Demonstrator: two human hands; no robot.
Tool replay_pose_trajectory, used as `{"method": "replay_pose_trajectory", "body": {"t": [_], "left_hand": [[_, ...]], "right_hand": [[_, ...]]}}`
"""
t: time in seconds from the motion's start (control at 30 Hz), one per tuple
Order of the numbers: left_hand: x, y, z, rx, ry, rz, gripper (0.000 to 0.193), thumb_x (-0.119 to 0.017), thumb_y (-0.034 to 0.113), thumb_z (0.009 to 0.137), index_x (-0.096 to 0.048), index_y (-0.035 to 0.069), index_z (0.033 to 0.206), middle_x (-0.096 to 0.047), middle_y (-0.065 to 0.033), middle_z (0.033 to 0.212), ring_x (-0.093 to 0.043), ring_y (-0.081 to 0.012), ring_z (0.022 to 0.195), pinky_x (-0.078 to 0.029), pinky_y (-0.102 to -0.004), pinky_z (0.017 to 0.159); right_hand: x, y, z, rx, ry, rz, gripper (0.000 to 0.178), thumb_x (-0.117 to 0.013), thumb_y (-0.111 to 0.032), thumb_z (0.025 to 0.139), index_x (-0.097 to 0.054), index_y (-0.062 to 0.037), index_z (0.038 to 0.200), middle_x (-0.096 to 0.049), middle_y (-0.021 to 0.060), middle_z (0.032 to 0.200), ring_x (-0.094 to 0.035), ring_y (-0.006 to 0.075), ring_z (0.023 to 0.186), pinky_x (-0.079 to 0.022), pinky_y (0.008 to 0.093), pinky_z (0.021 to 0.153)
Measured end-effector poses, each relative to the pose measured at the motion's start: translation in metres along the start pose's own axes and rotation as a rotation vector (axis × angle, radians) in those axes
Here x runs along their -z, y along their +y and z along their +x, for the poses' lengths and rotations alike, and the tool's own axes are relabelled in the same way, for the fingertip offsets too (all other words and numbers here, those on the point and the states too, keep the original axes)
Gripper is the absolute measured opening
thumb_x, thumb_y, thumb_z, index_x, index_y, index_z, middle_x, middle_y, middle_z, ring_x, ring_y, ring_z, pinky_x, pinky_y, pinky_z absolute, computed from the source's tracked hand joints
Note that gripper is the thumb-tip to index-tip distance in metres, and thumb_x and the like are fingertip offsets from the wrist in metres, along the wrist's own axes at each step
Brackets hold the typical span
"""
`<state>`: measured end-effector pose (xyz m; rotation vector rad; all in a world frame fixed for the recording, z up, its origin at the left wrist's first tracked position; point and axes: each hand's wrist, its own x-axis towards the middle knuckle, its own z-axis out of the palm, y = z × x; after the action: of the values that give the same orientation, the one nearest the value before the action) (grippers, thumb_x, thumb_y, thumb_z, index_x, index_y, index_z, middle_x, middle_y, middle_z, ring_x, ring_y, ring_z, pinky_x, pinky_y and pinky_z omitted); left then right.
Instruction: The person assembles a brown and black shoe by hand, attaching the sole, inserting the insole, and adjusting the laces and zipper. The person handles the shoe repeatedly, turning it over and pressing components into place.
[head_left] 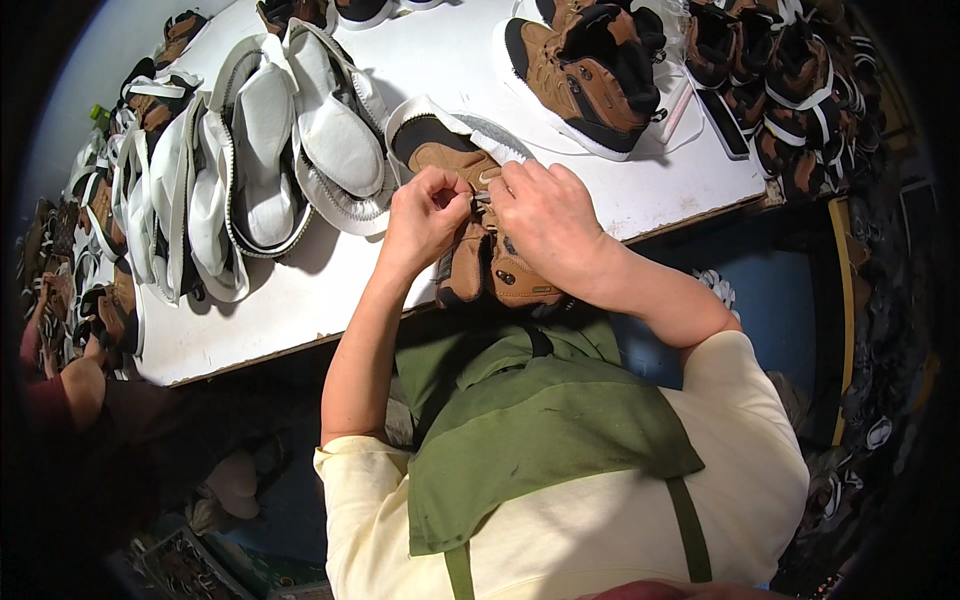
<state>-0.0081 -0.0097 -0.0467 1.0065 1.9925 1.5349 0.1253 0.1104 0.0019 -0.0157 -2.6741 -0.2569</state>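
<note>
A brown and black shoe upper (520, 280) with a white lining at its far end lies over the table's front edge, its near part against my apron. Above its middle, my left hand (428, 218) is closed in a pinch, thumb and forefinger together. My right hand (548, 212) curls over the upper from the right, fingers bent inward. A small shiny metal tip shows at its fingertips, close to the left hand's pinch. My fingers hide most of that small thing and whatever the left hand pinches.
White shoe uppers with pale soles (342, 140) stand in a row on the white table (290, 320) at left. Brown finished-looking shoes (590, 80) sit at the far right. More shoes (800, 75) are piled beyond. Another person's arm (82, 392) shows at far left.
</note>
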Motion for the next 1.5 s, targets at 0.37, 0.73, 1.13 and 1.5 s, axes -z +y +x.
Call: {"method": "replay_pose_trajectory", "body": {"t": [0.37, 0.73, 1.13, 1.5], "left_hand": [[-0.001, -0.001, 0.002, -0.035, -0.009, 0.048, 0.007, -0.064, 0.005, 0.085, -0.060, -0.001, 0.083, -0.059, 0.0019, 0.071, -0.053, -0.0038, 0.066, -0.044, -0.0202, 0.059], [-0.001, 0.007, 0.000, 0.014, 0.004, -0.038, 0.006, -0.064, 0.004, 0.085, -0.061, 0.000, 0.083, -0.059, 0.0022, 0.072, -0.052, -0.0041, 0.065, -0.042, -0.0201, 0.059], [0.044, -0.009, -0.061, -0.114, 0.185, -0.559, 0.007, -0.063, 0.002, 0.085, -0.060, -0.001, 0.079, -0.059, -0.0002, 0.080, -0.053, -0.0097, 0.073, -0.042, -0.0225, 0.068], [0.049, 0.000, -0.161, -0.109, -0.096, 0.294, 0.050, -0.076, 0.006, 0.071, -0.057, 0.004, 0.117, -0.054, -0.0153, 0.122, -0.057, -0.0294, 0.107, -0.050, -0.0371, 0.084]], "right_hand": [[-0.004, -0.003, -0.001, -0.011, 0.018, -0.031, 0.008, -0.064, -0.008, 0.068, -0.067, -0.0047, 0.074, -0.058, 0.0048, 0.078, -0.058, 0.0177, 0.078, -0.044, 0.0306, 0.066], [-0.002, 0.003, -0.003, 0.008, 0.079, 0.045, 0.007, -0.063, -0.007, 0.069, -0.067, -0.0045, 0.075, -0.058, 0.0048, 0.078, -0.059, 0.0183, 0.078, -0.045, 0.0307, 0.066], [0.033, 0.024, -0.006, -0.286, 0.113, 0.570, 0.022, -0.067, -0.018, 0.087, -0.062, -0.0006, 0.100, -0.060, 0.0103, 0.087, -0.064, 0.0245, 0.080, -0.051, 0.0354, 0.066], [-0.013, 0.047, -0.018, -0.636, -0.093, 0.823, 0.049, -0.077, -0.044, 0.078, -0.064, -0.0004, 0.097, -0.066, 0.0128, 0.082, -0.062, 0.0194, 0.073, -0.049, 0.0327, 0.068]]}}
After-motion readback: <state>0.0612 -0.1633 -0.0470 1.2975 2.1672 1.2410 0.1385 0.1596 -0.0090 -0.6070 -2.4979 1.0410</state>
